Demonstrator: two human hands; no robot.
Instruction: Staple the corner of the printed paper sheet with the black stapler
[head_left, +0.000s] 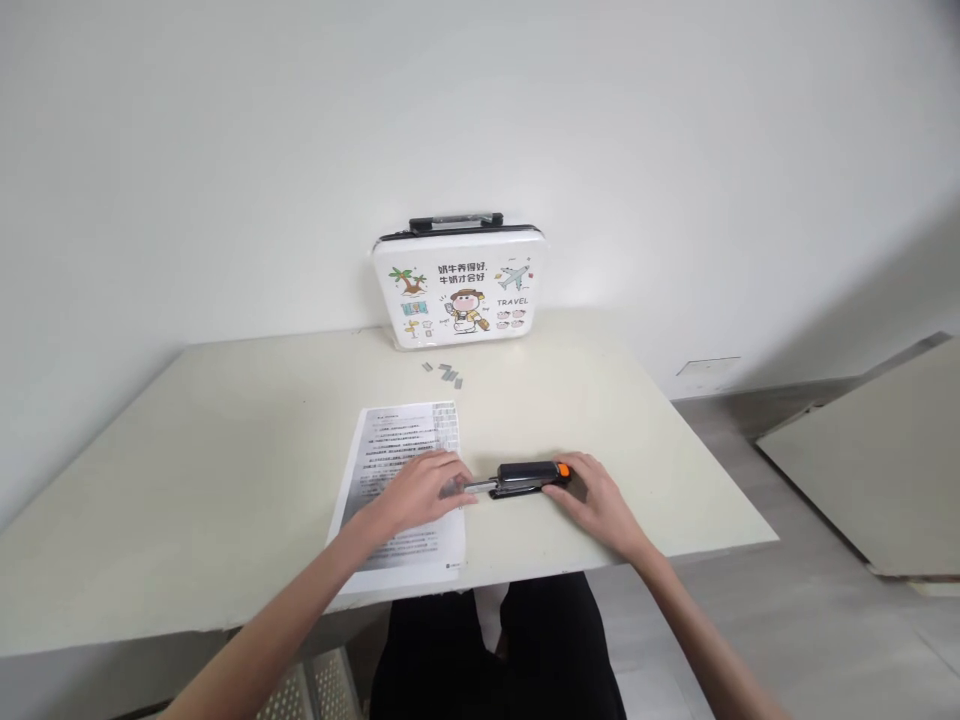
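while left hand (420,492) lies on sheet (409,432), fingers open and flat, right hand (600,500) fingers grip stapler (525,477)

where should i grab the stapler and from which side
Grip the stapler across its narrow black body, just ahead of the orange rear end, coming down from the right. It lies flat, long axis left to right, its metal nose at the paper under the left hand, so the right side is free; the right hand rests there.

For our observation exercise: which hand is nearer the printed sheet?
Left. The left hand rests on the printed sheet; the right hand lies off it, touching the stapler.
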